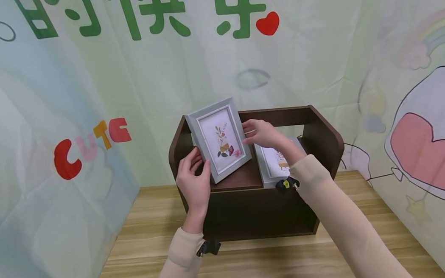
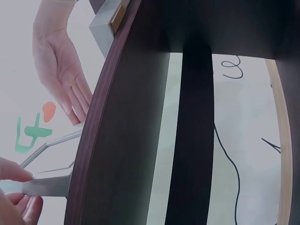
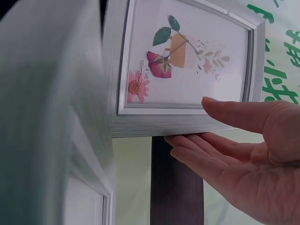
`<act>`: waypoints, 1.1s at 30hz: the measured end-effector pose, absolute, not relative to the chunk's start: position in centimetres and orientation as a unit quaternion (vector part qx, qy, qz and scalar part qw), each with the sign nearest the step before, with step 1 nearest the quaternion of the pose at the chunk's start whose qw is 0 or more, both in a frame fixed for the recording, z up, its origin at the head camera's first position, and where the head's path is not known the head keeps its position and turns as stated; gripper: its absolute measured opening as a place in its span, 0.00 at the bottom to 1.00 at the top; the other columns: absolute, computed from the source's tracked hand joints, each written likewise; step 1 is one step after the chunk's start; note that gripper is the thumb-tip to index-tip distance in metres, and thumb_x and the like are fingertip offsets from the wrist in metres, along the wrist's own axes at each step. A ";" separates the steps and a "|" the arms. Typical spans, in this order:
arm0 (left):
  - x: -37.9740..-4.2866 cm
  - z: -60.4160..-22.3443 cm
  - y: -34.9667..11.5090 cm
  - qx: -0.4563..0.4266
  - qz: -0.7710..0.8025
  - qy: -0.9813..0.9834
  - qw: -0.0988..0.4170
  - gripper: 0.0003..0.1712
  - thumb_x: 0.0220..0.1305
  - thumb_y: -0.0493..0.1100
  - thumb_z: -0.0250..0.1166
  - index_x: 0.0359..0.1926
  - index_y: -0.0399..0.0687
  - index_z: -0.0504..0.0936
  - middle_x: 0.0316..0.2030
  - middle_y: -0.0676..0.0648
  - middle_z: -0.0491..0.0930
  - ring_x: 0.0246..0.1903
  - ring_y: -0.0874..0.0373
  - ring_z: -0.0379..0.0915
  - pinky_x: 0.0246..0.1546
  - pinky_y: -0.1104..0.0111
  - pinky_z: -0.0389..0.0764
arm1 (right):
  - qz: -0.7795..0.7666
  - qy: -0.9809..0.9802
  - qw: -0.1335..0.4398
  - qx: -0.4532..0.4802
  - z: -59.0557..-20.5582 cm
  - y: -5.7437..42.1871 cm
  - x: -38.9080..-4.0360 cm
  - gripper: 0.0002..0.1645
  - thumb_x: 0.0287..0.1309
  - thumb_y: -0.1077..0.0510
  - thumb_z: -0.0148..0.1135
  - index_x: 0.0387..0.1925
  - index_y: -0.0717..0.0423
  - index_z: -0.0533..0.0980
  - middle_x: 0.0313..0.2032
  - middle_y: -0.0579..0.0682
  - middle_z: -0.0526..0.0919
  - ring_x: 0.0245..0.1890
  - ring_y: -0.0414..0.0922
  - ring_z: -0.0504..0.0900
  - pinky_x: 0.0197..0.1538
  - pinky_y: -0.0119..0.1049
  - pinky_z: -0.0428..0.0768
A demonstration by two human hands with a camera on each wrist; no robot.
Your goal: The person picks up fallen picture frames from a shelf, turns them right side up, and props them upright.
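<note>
A grey picture frame (image 1: pixel 203 144) with a flower print stands tilted on the upper shelf of a dark brown wooden rack (image 1: pixel 257 213). My left hand (image 1: pixel 194 179) pinches its lower left edge; in the left wrist view the thumb and fingers (image 2: pixel 16 169) lie on opposite sides of the border. At the frame's right edge is my right hand (image 1: pixel 264 133), its fingers nearly straight. The right wrist view has those fingertips (image 3: pixel 183 152) at the border, the thumb over its front. A second grey picture frame (image 1: pixel 264 166) leans on the shelf's right side, partly hidden by my right forearm.
The rack stands on a wood-grain table (image 1: pixel 137 242), with raised side panels and a back rail (image 1: pixel 278 117). A printed cloth backdrop (image 1: pixel 158 83) hangs behind and on both sides.
</note>
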State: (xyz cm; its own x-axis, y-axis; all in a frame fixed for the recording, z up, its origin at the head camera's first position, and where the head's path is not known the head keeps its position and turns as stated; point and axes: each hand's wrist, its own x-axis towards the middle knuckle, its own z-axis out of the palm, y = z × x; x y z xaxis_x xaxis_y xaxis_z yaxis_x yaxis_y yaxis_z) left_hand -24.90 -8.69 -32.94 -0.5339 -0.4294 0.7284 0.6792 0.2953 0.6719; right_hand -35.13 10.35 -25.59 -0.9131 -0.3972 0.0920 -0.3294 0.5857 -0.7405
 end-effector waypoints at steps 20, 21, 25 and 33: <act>-26.8 -32.8 -8.6 -0.051 -0.581 -0.663 0.469 0.19 0.54 0.24 0.63 0.49 0.26 0.78 0.44 0.29 0.78 0.46 0.39 0.78 0.48 0.53 0.80 | -0.498 0.851 -0.077 -0.146 -28.8 10.0 -33.5 0.33 0.54 0.64 0.66 0.62 0.61 0.68 0.59 0.61 0.74 0.57 0.55 0.77 0.57 0.46 0.77; -27.2 -33.1 -8.7 -0.049 -0.582 -0.662 0.469 0.19 0.55 0.24 0.63 0.50 0.27 0.78 0.44 0.29 0.78 0.47 0.39 0.78 0.48 0.54 0.80 | -0.502 0.848 -0.086 -0.145 -28.9 9.9 -33.5 0.33 0.54 0.64 0.66 0.61 0.61 0.68 0.59 0.61 0.75 0.57 0.55 0.77 0.57 0.45 0.77; -28.9 -34.3 -9.1 -0.046 -0.586 -0.660 0.469 0.19 0.56 0.27 0.64 0.51 0.32 0.79 0.46 0.33 0.79 0.48 0.43 0.78 0.48 0.57 0.80 | -0.510 0.841 -0.116 -0.141 -29.5 9.7 -33.1 0.32 0.53 0.64 0.67 0.61 0.61 0.69 0.58 0.61 0.76 0.56 0.55 0.78 0.56 0.45 0.78; -29.8 -34.6 -9.2 -0.030 -0.584 -0.667 0.461 0.19 0.59 0.31 0.63 0.52 0.41 0.81 0.47 0.41 0.80 0.50 0.53 0.78 0.50 0.66 0.80 | -0.524 0.827 -0.149 -0.137 -30.1 9.2 -32.3 0.31 0.53 0.64 0.67 0.60 0.61 0.70 0.57 0.62 0.77 0.55 0.54 0.79 0.54 0.43 0.79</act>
